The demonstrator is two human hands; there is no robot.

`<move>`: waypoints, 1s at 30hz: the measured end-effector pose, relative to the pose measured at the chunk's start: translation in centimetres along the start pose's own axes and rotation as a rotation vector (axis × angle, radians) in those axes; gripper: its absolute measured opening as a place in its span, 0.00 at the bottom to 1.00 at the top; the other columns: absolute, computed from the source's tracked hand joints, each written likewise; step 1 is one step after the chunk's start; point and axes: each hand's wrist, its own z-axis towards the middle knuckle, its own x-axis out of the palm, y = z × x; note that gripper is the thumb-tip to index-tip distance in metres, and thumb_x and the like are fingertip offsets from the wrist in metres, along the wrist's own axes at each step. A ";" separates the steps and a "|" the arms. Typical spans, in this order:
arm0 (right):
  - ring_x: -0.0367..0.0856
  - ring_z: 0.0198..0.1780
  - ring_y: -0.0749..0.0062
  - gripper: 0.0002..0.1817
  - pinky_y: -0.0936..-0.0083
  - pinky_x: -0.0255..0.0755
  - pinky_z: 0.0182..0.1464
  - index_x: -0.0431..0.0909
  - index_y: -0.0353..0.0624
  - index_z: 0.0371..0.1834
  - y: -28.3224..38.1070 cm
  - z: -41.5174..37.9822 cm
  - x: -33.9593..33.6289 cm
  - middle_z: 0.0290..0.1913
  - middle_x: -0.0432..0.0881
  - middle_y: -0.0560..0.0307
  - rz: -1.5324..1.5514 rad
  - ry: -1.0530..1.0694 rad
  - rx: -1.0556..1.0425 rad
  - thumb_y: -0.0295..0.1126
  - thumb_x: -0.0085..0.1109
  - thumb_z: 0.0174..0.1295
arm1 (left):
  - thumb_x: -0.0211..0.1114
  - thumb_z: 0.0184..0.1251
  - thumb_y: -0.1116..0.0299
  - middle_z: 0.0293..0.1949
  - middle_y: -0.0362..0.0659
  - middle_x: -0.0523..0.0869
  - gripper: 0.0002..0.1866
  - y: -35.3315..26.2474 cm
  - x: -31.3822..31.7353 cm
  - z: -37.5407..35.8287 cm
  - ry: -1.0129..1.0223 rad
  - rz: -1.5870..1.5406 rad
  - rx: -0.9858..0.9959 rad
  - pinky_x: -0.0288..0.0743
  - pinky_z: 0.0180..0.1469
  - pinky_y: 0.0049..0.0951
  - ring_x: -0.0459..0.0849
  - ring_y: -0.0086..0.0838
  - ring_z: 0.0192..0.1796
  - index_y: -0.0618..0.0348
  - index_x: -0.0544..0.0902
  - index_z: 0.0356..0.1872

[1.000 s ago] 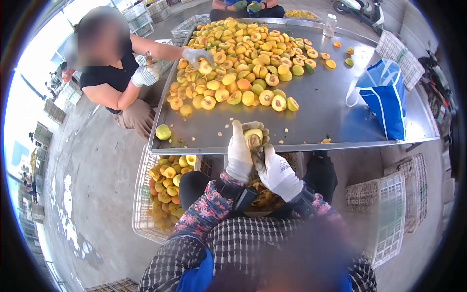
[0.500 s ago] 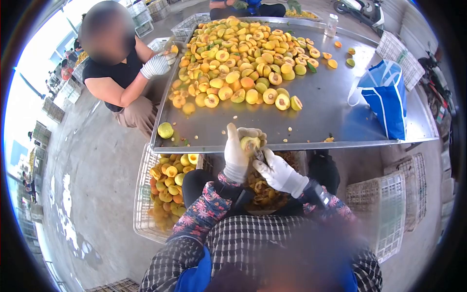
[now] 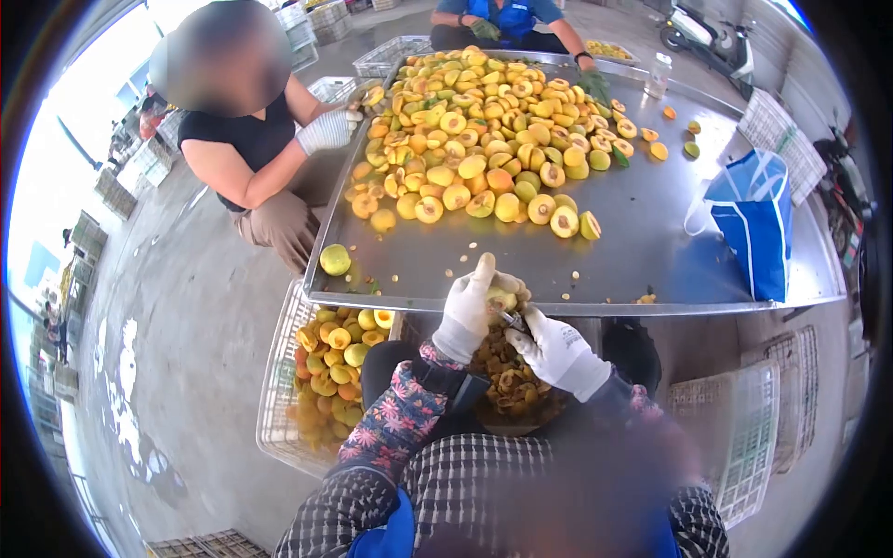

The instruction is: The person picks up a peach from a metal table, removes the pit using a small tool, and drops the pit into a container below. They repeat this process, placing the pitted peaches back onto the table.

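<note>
My left hand (image 3: 473,305), in a white glove, is closed round a yellow-green fruit half (image 3: 500,299) just past the near edge of the metal table (image 3: 428,265). To its right my right hand (image 3: 560,351), also gloved, grips a small metal tool (image 3: 513,320) whose tip touches the fruit. The tool's handle is hidden in my fingers. Below both hands is a container of brownish fruit scraps (image 3: 512,381). A large heap of halved yellow fruit (image 3: 484,139) covers the table's far middle.
A crate of fruit halves (image 3: 279,409) stands below the table at left. One green fruit (image 3: 335,259) lies at the left corner, a blue bag (image 3: 752,223) at right. Co-workers sit at left (image 3: 244,153) and across (image 3: 512,19). Stacked crates (image 3: 735,418) stand at lower right.
The view has shifted, so the table appears lower and further right. The far co-worker's gloved hand now reaches to the heap. My hands still hold the fruit and tool together.
</note>
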 end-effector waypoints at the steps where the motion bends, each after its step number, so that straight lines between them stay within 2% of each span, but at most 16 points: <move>1: 0.81 0.36 0.43 0.28 0.60 0.73 0.37 0.62 0.33 0.66 -0.2 -0.2 0.5 0.33 0.81 0.38 -0.090 -0.054 -0.012 0.44 0.51 0.73 | 0.55 0.75 0.46 0.29 0.51 0.85 0.29 -0.5 0.9 -0.5 -0.049 -0.083 -0.009 0.81 0.39 0.35 0.86 0.37 0.32 0.68 0.81 0.27; 4: 0.80 0.32 0.45 0.24 0.60 0.72 0.35 0.66 0.34 0.59 0.2 -0.3 1.4 0.31 0.80 0.41 0.214 -0.024 0.081 0.45 0.51 0.73 | 0.57 0.74 0.46 0.29 0.51 0.85 0.29 0.0 0.6 -0.6 -0.034 -0.134 0.029 0.82 0.37 0.37 0.86 0.38 0.31 0.67 0.81 0.28; 8: 0.75 0.26 0.54 0.22 0.62 0.70 0.32 0.68 0.36 0.54 1.0 -0.5 1.4 0.27 0.76 0.47 0.670 0.167 0.396 0.46 0.50 0.74 | 0.59 0.73 0.47 0.28 0.51 0.85 0.28 1.1 0.0 -0.7 0.025 -0.220 0.075 0.82 0.36 0.38 0.86 0.38 0.30 0.67 0.81 0.27; 9: 0.76 0.27 0.55 0.22 0.62 0.71 0.33 0.68 0.36 0.55 -0.2 -0.6 2.2 0.29 0.77 0.46 0.557 0.126 0.310 0.46 0.50 0.74 | 0.60 0.73 0.48 0.28 0.51 0.85 0.27 0.8 -0.2 -0.6 0.036 -0.234 0.035 0.82 0.36 0.38 0.86 0.38 0.30 0.67 0.82 0.27; 10: 0.76 0.27 0.55 0.22 0.62 0.71 0.33 0.67 0.37 0.56 -1.1 -0.3 3.1 0.30 0.78 0.46 0.403 0.032 0.075 0.46 0.51 0.74 | 0.60 0.72 0.48 0.28 0.51 0.85 0.27 0.5 -0.3 -0.5 0.048 -0.247 -0.002 0.82 0.36 0.38 0.86 0.39 0.30 0.67 0.82 0.27; 12: 0.63 0.21 0.84 0.16 0.84 0.56 0.25 0.68 0.45 0.50 -0.6 -0.5 3.4 0.21 0.66 0.70 0.169 -0.099 -0.086 0.45 0.54 0.73 | 0.59 0.72 0.47 0.29 0.51 0.86 0.28 0.1 -0.7 -0.3 0.136 -0.219 -0.093 0.81 0.39 0.37 0.86 0.39 0.32 0.67 0.82 0.26; 13: 0.63 0.19 0.80 0.15 0.83 0.58 0.22 0.69 0.45 0.47 -1.1 -0.4 3.9 0.20 0.66 0.68 0.196 -0.124 -0.164 0.46 0.52 0.74 | 0.58 0.73 0.46 0.30 0.51 0.86 0.29 0.1 -1.2 -0.2 0.191 -0.133 -0.084 0.81 0.41 0.37 0.86 0.40 0.34 0.66 0.82 0.26; 15: 0.64 0.17 0.79 0.15 0.81 0.59 0.20 0.69 0.46 0.45 -0.5 -0.7 3.6 0.20 0.67 0.67 0.640 0.056 0.235 0.47 0.52 0.74 | 0.55 0.73 0.43 0.29 0.51 0.86 0.32 -0.5 -1.7 -0.1 0.279 0.068 -0.074 0.79 0.43 0.36 0.86 0.41 0.36 0.66 0.81 0.21; 16: 0.64 0.16 0.79 0.15 0.81 0.60 0.18 0.69 0.46 0.43 0.0 -1.1 3.6 0.20 0.67 0.66 0.863 0.139 0.452 0.47 0.51 0.74 | 0.55 0.73 0.43 0.29 0.51 0.86 0.32 -0.3 -1.8 -0.2 0.266 0.007 -0.093 0.79 0.43 0.36 0.86 0.41 0.36 0.65 0.81 0.21; 17: 0.64 0.14 0.79 0.16 0.79 0.60 0.15 0.70 0.47 0.42 0.8 -1.2 3.3 0.20 0.67 0.65 0.934 0.135 0.512 0.49 0.51 0.74 | 0.55 0.73 0.43 0.29 0.51 0.86 0.32 0.1 -1.7 -0.2 0.256 -0.051 -0.112 0.79 0.43 0.36 0.85 0.41 0.36 0.65 0.81 0.21; 20: 0.63 0.17 0.81 0.16 0.81 0.59 0.18 0.71 0.45 0.44 1.7 -1.2 2.5 0.22 0.68 0.66 1.130 0.161 0.553 0.47 0.51 0.74 | 0.55 0.74 0.44 0.30 0.52 0.86 0.31 1.3 -1.7 0.2 0.284 -0.206 -0.051 0.79 0.41 0.36 0.85 0.42 0.35 0.66 0.81 0.24; 21: 0.64 0.16 0.80 0.17 0.80 0.59 0.18 0.72 0.44 0.43 1.7 -1.3 2.8 0.22 0.69 0.65 1.106 0.137 0.535 0.49 0.51 0.74 | 0.56 0.74 0.45 0.30 0.52 0.86 0.30 1.6 -1.4 0.1 0.242 -0.225 -0.032 0.79 0.41 0.37 0.85 0.42 0.34 0.66 0.81 0.25; 24: 0.63 0.14 0.79 0.14 0.80 0.58 0.15 0.71 0.47 0.42 -1.3 -0.7 5.8 0.21 0.68 0.65 0.265 -0.252 -0.143 0.47 0.49 0.75 | 0.56 0.74 0.46 0.30 0.53 0.85 0.29 1.7 -0.2 -0.2 0.116 -0.303 -0.137 0.79 0.39 0.37 0.85 0.42 0.33 0.67 0.80 0.26; 25: 0.62 0.13 0.79 0.14 0.80 0.57 0.15 0.71 0.47 0.42 -1.3 -0.7 6.0 0.21 0.68 0.65 0.265 -0.284 -0.163 0.46 0.48 0.75 | 0.56 0.74 0.47 0.30 0.53 0.85 0.29 1.6 0.0 -0.3 0.072 -0.329 -0.198 0.79 0.38 0.37 0.85 0.41 0.32 0.67 0.80 0.26; 28: 0.61 0.13 0.79 0.15 0.80 0.56 0.15 0.72 0.47 0.42 1.6 -2.2 3.0 0.21 0.68 0.65 1.095 0.091 0.598 0.47 0.47 0.76 | 0.57 0.74 0.48 0.29 0.53 0.85 0.28 3.1 -0.2 0.0 0.110 -0.285 -0.090 0.79 0.37 0.38 0.85 0.41 0.31 0.67 0.81 0.26; 30: 0.59 0.13 0.80 0.16 0.80 0.54 0.15 0.72 0.47 0.42 1.1 -2.7 2.6 0.20 0.66 0.65 1.304 0.163 0.601 0.48 0.46 0.76 | 0.60 0.72 0.46 0.25 0.49 0.84 0.28 3.8 -0.1 0.4 0.141 -0.195 0.009 0.77 0.31 0.31 0.83 0.33 0.26 0.66 0.82 0.25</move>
